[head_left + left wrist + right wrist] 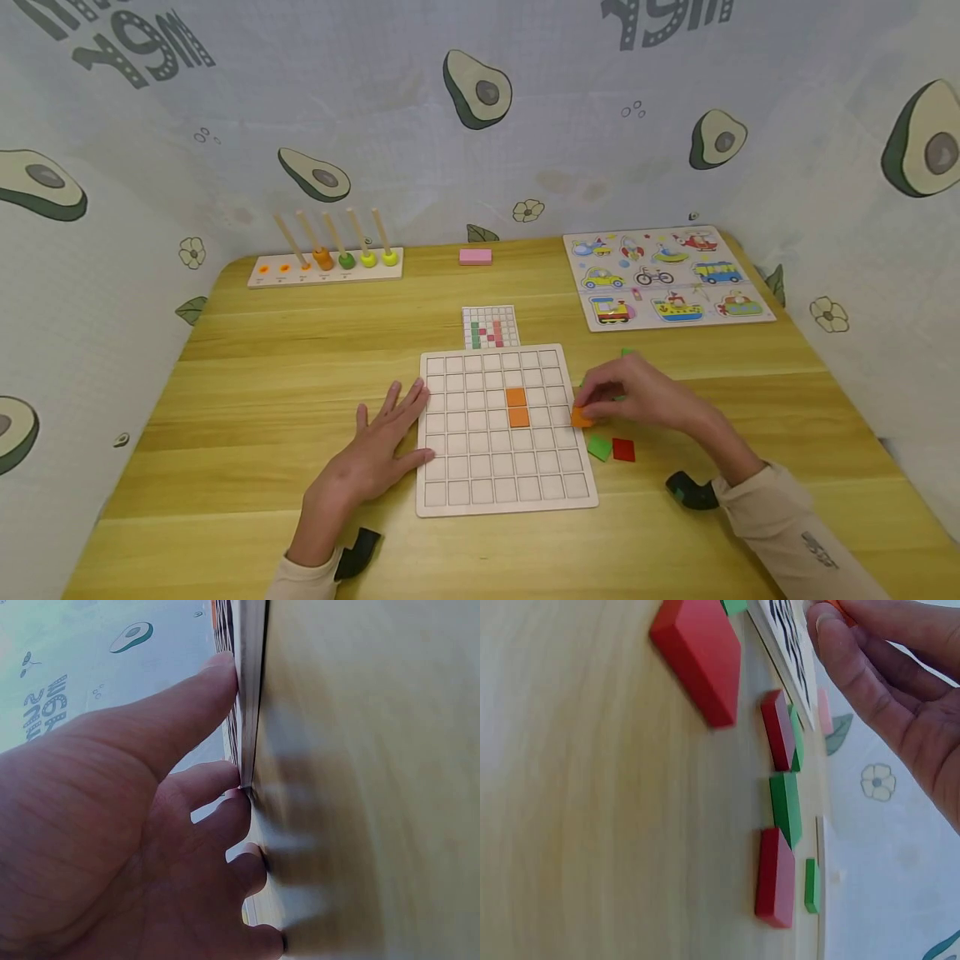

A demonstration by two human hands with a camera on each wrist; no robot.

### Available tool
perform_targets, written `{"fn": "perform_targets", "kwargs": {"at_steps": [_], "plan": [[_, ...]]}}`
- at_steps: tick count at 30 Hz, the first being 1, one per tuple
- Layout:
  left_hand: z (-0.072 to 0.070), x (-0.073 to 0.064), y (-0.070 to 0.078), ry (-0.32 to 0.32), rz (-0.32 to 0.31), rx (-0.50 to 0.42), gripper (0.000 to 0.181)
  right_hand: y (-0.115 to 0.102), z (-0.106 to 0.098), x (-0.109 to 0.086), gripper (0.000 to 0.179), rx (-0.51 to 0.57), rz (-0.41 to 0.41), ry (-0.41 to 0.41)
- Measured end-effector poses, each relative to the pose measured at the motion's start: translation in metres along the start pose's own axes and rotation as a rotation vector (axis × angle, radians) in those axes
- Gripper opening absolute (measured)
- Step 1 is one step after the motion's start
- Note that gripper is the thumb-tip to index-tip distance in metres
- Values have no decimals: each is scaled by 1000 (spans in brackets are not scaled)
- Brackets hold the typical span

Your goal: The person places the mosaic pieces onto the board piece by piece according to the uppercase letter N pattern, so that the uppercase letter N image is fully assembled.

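A white grid board (480, 505) lies on the table in the head view, with two orange square tiles (518, 417) one above the other in its cells. My left hand (375, 462) rests at the board's left edge, fingers spread and thumb touching the rim, as the left wrist view also shows. Between thumb and fingertips, my right hand (637, 392) pinches another orange tile (580, 418) over the board's right edge. Just below that hand lie a light green tile (599, 447) and a red tile (623, 450). Several more red and green tiles (786, 806) appear in the right wrist view.
Behind the board sits a pattern card (491, 327) with coloured squares. A pink block (476, 257) lies farther back. At the back left stands a peg rack (326, 279) with coloured beads; a vehicle puzzle board (637, 300) occupies the back right. Patterned cloth surrounds the table.
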State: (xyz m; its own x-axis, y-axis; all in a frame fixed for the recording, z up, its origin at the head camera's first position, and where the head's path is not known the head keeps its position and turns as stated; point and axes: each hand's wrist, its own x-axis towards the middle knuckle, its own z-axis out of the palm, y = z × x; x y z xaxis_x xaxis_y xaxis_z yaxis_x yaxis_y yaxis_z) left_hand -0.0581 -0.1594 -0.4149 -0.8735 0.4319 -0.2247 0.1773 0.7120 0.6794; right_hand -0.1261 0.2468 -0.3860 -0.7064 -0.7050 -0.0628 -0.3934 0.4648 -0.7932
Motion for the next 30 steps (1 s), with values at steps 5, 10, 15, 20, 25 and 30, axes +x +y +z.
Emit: {"fn": "perform_targets", "kwargs": {"at_steps": [5,10,15,20,25,30], "plan": [[0,0,0,1,2,1,83,-1,6,7,8,53,-42,-10],[1,0,-1,1,1,2,83,-1,14,13,10,99,-56,-9],[1,0,0,1,1,6,82,-1,21,20,11,121,-59,-11],[1,0,0,0,-1,5,82,-7,28,29,12,95,-44,-9],[0,0,0,3,-2,9,83,-12,36,37,10,70,-44,-21],[0,0,-1,4,-4,6,84,-13,40,39,9,-1,-29,0]]}}
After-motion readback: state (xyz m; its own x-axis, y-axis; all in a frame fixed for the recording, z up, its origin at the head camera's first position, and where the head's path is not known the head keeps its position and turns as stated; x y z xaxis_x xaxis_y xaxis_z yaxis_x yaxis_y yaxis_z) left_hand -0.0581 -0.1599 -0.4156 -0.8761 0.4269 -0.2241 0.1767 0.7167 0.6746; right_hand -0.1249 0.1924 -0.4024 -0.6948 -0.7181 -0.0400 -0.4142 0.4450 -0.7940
